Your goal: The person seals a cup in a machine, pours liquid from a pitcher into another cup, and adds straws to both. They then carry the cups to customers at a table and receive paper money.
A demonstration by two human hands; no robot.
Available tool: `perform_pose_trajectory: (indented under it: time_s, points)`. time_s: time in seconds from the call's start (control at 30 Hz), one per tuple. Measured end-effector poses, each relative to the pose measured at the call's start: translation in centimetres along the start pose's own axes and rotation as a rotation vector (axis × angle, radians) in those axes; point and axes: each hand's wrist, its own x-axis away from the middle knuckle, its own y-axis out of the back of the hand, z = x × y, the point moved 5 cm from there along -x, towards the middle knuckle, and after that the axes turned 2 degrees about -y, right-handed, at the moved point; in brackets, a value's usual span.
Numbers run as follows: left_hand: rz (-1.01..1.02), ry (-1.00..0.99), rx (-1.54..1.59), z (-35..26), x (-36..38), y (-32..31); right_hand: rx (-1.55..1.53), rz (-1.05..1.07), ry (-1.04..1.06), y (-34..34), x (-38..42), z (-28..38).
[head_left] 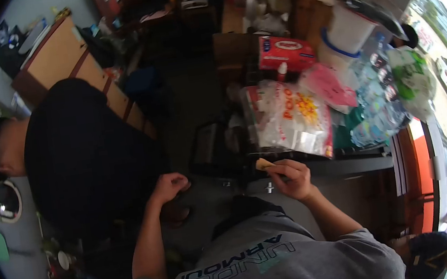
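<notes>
Between the thumb and fingers of my right hand [292,178] is a small tan piece [263,163], held near the front edge of a crowded table. Just beyond it lies a clear plastic bag with red and yellow print [294,116]. My left hand [170,187] hangs at the left, away from the table, its fingers curled; whether anything is inside them is hidden. A pink plastic bag [329,85] and a red box [285,52] lie farther back on the table.
A person in black [87,157] bends over close on my left, beside a wooden cabinet [55,63]. Packed water bottles [374,108], a white bucket [347,30] and a green-and-white bag [412,78] stand at the right. Another person [428,253] is at the lower right.
</notes>
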Motion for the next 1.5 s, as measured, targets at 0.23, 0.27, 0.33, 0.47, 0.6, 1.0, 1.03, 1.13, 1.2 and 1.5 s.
perform_pose_trajectory:
  time_s: [0.23, 0.27, 0.33, 0.47, 0.6, 1.0, 1.03, 1.13, 1.2, 1.5]
  points:
    - [-0.167, 0.012, 0.488, 3.7, 1.5, 5.5, -0.195, 0.302, 0.050, -7.5, -7.4, 1.1]
    - [-0.183, 0.031, 0.496, 3.9, 1.5, 5.6, -0.222, 0.339, 0.039, -9.0, -8.8, 1.0]
    - [-0.130, 0.078, 0.545, 4.2, 1.5, 5.1, -0.263, 0.345, -0.011, -11.2, -11.4, 0.7]
    - [-0.171, 0.155, 0.625, 3.0, 1.3, 4.7, -0.186, 0.255, -0.070, -12.2, -13.2, -1.5]
    - [-0.138, 0.276, 0.687, 4.1, 0.5, 3.4, -0.085, 0.209, -0.096, -11.5, -13.6, -2.6]
    - [-0.438, 0.472, 0.681, 8.9, -4.7, 3.3, 0.021, 0.093, -0.276, -10.2, -13.1, -4.4]
    - [-0.445, 0.486, 0.686, 9.1, -4.6, 2.9, 0.015, 0.107, -0.278, -10.2, -13.1, -4.3]
    - [-0.502, 0.542, 0.576, 9.3, -4.2, 2.4, 0.095, 0.111, -0.282, -9.9, -13.2, -4.1]
    - [-0.500, 0.579, 0.537, 9.3, -4.1, 2.6, 0.072, 0.115, -0.273, -9.9, -12.8, -4.3]
    - [-0.559, 0.605, 0.421, 10.5, -3.5, 3.5, 0.009, 0.127, -0.220, -10.2, -12.7, -4.2]
